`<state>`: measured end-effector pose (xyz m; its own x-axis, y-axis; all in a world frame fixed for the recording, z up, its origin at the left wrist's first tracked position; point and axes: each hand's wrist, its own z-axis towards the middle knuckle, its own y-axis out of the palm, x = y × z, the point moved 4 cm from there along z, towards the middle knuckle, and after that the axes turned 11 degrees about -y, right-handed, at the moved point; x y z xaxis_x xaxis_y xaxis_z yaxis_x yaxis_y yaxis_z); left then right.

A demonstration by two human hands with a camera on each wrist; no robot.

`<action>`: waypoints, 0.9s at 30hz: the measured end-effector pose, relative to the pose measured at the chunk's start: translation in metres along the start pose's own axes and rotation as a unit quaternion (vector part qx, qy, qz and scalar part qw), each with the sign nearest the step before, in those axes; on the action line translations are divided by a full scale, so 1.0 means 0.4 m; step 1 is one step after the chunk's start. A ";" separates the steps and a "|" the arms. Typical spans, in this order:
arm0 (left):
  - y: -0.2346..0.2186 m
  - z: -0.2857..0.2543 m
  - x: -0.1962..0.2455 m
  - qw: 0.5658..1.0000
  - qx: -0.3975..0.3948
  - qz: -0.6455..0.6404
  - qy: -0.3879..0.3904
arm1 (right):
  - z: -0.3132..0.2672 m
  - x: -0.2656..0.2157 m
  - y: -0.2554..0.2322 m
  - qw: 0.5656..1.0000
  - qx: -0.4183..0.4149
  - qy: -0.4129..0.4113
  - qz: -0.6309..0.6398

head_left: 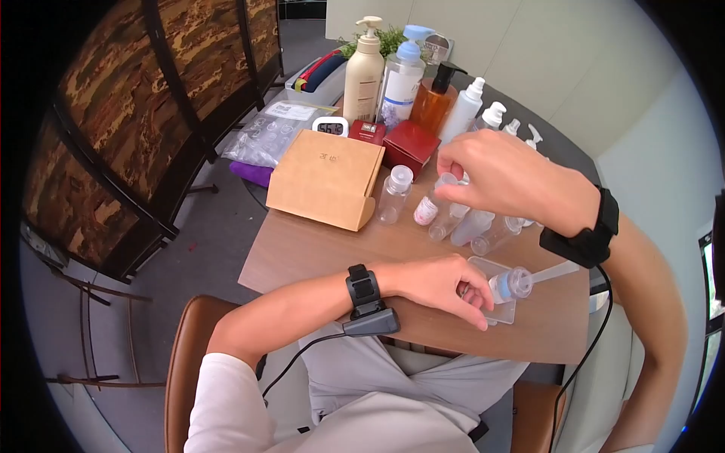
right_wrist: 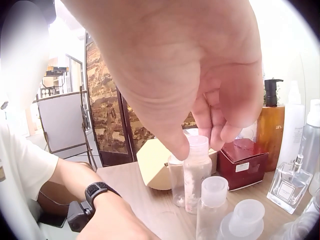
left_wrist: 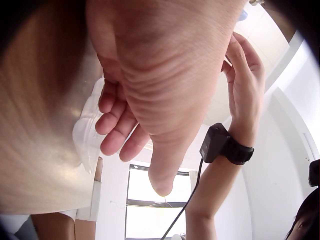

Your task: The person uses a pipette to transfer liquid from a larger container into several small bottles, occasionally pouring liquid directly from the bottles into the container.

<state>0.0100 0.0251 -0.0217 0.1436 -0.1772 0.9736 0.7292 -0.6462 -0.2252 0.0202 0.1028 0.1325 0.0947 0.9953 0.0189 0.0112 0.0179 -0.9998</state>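
Note:
My right hand (head_left: 506,177) pinches the cap of a small clear bottle (right_wrist: 197,185) with pinkish print, thumb on one side and fingers on the other. That bottle stands in a group of small clear bottles; one with a white cap (right_wrist: 215,192) is just in front of it in the right wrist view. My left hand (left_wrist: 155,75) lies with fingers loosely bent and nothing in them, beside a clear tray (head_left: 500,312) near the table's front edge. A clear bottle with a blue label (head_left: 501,288) lies by its fingertips, with a whitish translucent stick (head_left: 555,272) beyond.
A brown cardboard box (head_left: 325,181) and a dark red box (head_left: 411,146) sit behind the small bottles. Tall pump bottles, among them a beige one (head_left: 364,79) and an amber one (head_left: 436,102), line the back. A digital timer (head_left: 331,127) stands behind the cardboard box.

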 end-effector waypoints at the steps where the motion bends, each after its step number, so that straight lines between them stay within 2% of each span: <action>1: 0.001 -0.001 0.000 1.000 -0.006 -0.002 -0.005 | 0.007 0.000 0.006 1.000 -0.011 -0.009 -0.003; 4: -0.001 -0.001 0.003 1.000 -0.003 -0.005 -0.007 | 0.020 -0.005 0.027 1.000 -0.021 -0.009 0.000; 6: -0.002 -0.002 0.006 1.000 0.006 0.006 -0.001 | 0.026 -0.002 0.049 0.996 -0.082 0.007 -0.018; 10: 0.000 0.002 0.004 1.000 0.003 0.012 -0.005 | 0.035 -0.002 0.075 0.997 -0.073 -0.009 -0.031; 27: -0.001 0.006 0.006 1.000 0.000 0.012 -0.014 | 0.026 0.000 0.074 0.996 -0.087 0.014 0.002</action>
<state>0.0116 0.0267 -0.0194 0.1799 -0.1711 0.9687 0.7247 -0.6428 -0.2481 0.0102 0.1042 0.1030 0.1219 0.9924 0.0177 0.1825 -0.0049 -0.9832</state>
